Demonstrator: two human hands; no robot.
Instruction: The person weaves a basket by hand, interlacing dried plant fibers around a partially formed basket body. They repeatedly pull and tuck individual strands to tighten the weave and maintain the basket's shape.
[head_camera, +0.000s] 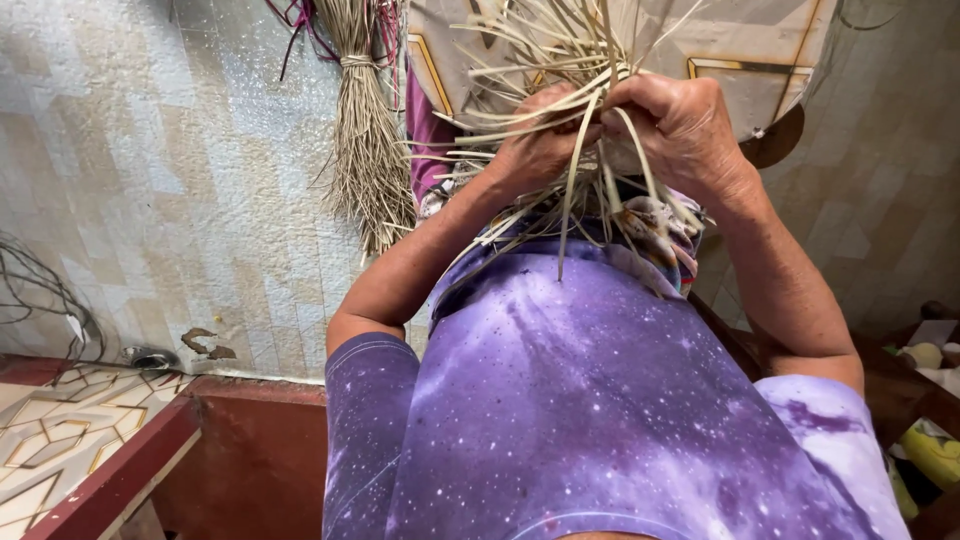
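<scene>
Closest to me is my purple shirt (590, 400) with its starry print, just under both of my arms. My arms reach out in front to my hands.

My left hand (535, 150) is curled shut around a bunch of pale straw strips (560, 110). My right hand (680, 125) sits just beside it, touching the same bunch, and its fingers pinch a few strips. Both hands press close together.

The strips are thin, flat and light tan. Some hang down loose toward my shirt. Others stick up and out past my hands like a fan. I think the weaving is only in its early part, because most strips are still loose ends. My hands hide the middle, so I cannot tell how much is already woven.

Farther off, to the left of my left hand, a tied bundle of dry straw (365, 120) lies on the tiled floor (150, 180). It looks untouched.
</scene>
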